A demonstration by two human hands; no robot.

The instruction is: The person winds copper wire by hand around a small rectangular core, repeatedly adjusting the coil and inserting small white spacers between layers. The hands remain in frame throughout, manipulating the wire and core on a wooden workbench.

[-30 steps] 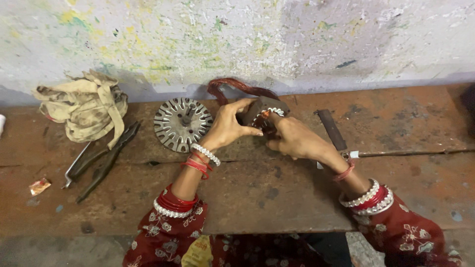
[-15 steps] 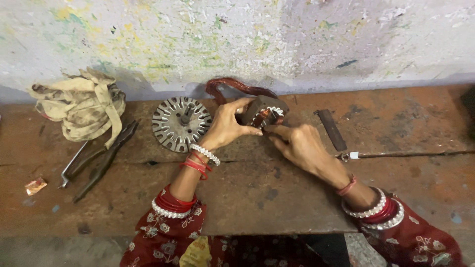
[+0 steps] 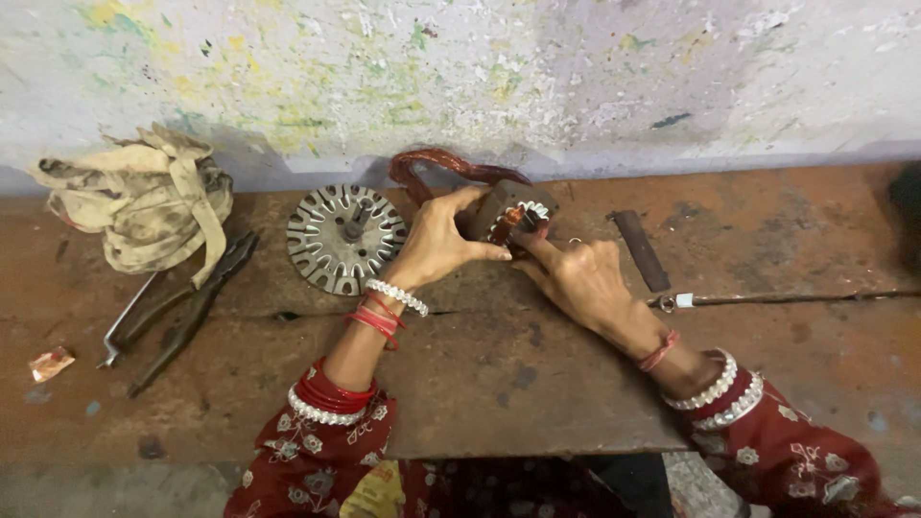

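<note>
A round dark motor stator (image 3: 515, 213) with copper windings stands tilted on the worn wooden bench (image 3: 499, 384), near the wall. My left hand (image 3: 436, 242) grips its left side, thumb over the top. My right hand (image 3: 578, 278) rests against its right side, with the index finger pressed into the windings. A loop of reddish copper wire (image 3: 446, 163) curls up behind the stator. Both wrists wear bangles and red patterned sleeves.
A slotted metal disc with a centre shaft (image 3: 346, 237) lies left of my left hand. Farther left are a dirty rag bundle (image 3: 144, 203) and pliers (image 3: 182, 309). A flat metal bar (image 3: 641, 249) and thin rod (image 3: 787, 297) lie to the right.
My right hand has slid lower and to the right along the stator, its forearm now stretched out across the bench. The left hand keeps its grip.
</note>
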